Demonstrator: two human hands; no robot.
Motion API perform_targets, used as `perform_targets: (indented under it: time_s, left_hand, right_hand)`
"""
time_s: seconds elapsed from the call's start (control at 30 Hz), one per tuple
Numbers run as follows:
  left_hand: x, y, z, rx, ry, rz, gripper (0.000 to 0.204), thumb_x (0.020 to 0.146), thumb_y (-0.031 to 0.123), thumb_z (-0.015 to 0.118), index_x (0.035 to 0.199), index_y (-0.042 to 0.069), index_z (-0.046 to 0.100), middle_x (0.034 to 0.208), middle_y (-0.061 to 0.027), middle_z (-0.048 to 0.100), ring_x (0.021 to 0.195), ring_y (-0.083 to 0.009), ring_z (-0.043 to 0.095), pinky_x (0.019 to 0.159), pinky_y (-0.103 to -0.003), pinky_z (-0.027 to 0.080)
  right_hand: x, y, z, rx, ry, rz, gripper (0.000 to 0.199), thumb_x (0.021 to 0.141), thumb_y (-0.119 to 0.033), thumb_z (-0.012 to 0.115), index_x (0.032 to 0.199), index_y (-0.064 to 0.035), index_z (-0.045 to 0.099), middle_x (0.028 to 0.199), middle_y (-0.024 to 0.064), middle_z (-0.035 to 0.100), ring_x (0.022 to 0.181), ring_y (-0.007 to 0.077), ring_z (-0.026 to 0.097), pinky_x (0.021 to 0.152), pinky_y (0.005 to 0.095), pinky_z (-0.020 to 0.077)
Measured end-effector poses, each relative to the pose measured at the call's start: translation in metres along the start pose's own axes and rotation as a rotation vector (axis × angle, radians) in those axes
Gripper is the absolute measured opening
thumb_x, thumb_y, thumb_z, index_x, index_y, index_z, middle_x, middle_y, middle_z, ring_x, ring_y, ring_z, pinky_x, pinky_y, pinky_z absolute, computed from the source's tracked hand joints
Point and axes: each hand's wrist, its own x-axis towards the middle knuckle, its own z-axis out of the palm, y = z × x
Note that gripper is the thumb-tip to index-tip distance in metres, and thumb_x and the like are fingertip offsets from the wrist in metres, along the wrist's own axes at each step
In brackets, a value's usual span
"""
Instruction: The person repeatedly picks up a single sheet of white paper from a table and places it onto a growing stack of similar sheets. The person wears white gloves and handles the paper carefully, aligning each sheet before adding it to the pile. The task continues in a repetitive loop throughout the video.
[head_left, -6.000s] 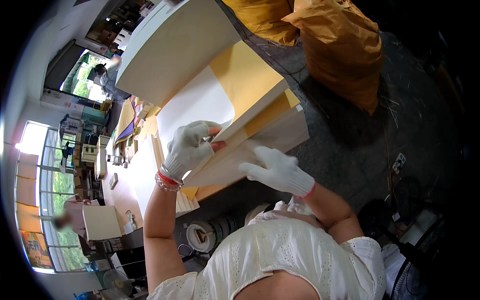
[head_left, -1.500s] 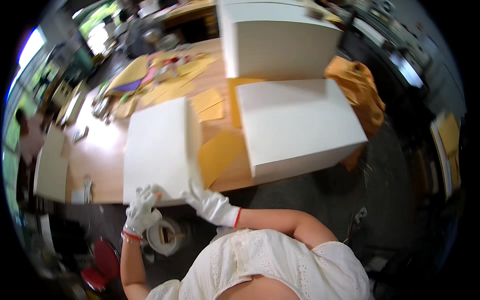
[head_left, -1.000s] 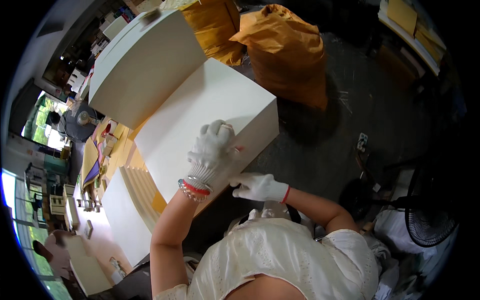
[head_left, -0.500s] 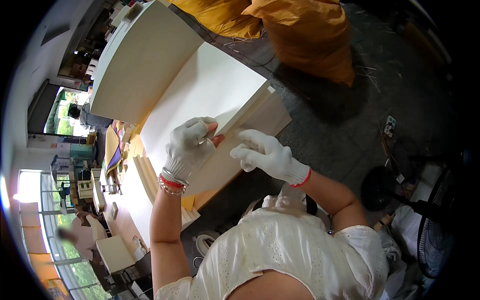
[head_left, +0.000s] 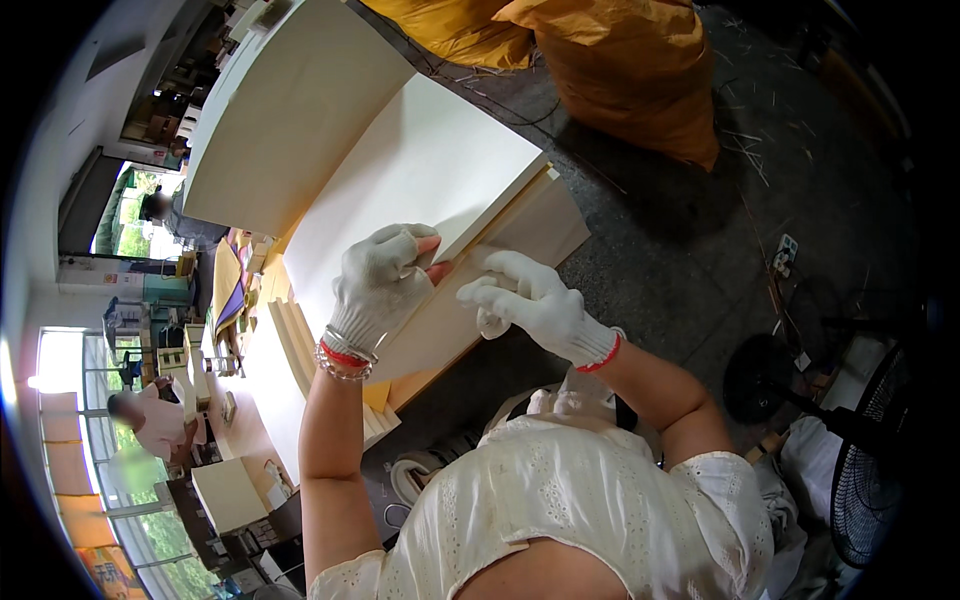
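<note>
My left hand [head_left: 378, 275], in a white knit glove with bare thumb and finger tips, is at the near edge of a stack of large white sheets [head_left: 420, 150]. Its fingers are curled, with the stack's edge between thumb and fingertip; how much they hold is hidden. My right hand [head_left: 530, 300], also gloved, hovers just right of that edge. The right fingers are bent and apart, with nothing visible in them. At the far left of the stack, a thick bent section of sheets [head_left: 300, 110] stands raised and curves back.
Orange sacks [head_left: 620, 70] stand on the dark floor [head_left: 670, 280] beyond the stack. A black fan [head_left: 865, 460] is at my right. Further stacked sheets [head_left: 285, 370] lie on the table at left. Two other people [head_left: 165, 425] are in the background.
My two hands keep nearly the same pose, with the right fingers slightly shifted. The view has moved a little, and a person at the far left has changed posture.
</note>
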Motion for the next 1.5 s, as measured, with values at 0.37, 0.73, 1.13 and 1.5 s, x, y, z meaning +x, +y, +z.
perform_targets:
  time_s: [0.37,0.73,1.13,1.5]
  left_hand:
    - [-0.015,0.001,0.017,0.443,0.273,0.178,0.057,0.072,0.015,0.073,0.124,0.009,0.051,0.115,-0.0131,0.061,0.088,-0.0311,0.065,0.069,-0.039,0.055]
    - [-0.079,-0.007,-0.103,0.093,0.897,-0.203,0.019,0.081,0.003,0.07,0.096,0.001,0.06,0.076,-0.0113,0.064,0.066,-0.0174,0.06,0.06,-0.031,0.048]
    - [-0.223,-0.13,-0.18,-0.817,1.446,0.124,0.03,0.088,0.007,0.063,0.117,0.002,0.055,0.108,-0.0083,0.063,0.096,-0.0215,0.064,0.083,-0.034,0.054]
    - [-0.228,-0.051,-0.145,0.312,1.498,-0.085,0.039,0.079,0.01,0.073,0.115,0.001,0.058,0.118,-0.0194,0.059,0.099,-0.0273,0.059,0.082,-0.036,0.05]
  right_hand:
    - [0.011,-0.046,0.029,-0.058,-0.15,0.102,0.05,0.09,-0.007,0.051,0.137,0.0058,0.039,0.081,0.0102,0.065,0.058,0.0108,0.057,0.052,0.0236,0.0488]
    - [0.059,0.043,0.109,-1.349,-0.313,-1.221,0.034,0.076,-0.019,0.07,0.102,0.001,0.061,0.096,0.0181,0.058,0.087,0.0334,0.057,0.074,0.0435,0.0484]
    - [0.051,0.089,0.186,-1.619,-0.545,-0.913,0.057,0.063,-0.02,0.077,0.111,-0.0005,0.052,0.115,0.0142,0.05,0.112,0.0318,0.048,0.101,0.0506,0.0354]
    - [0.092,0.199,0.287,-0.793,-0.415,-0.686,0.081,0.08,-0.026,0.075,0.143,0.0014,0.031,0.13,0.02,0.05,0.116,0.036,0.054,0.094,0.0403,0.0472]
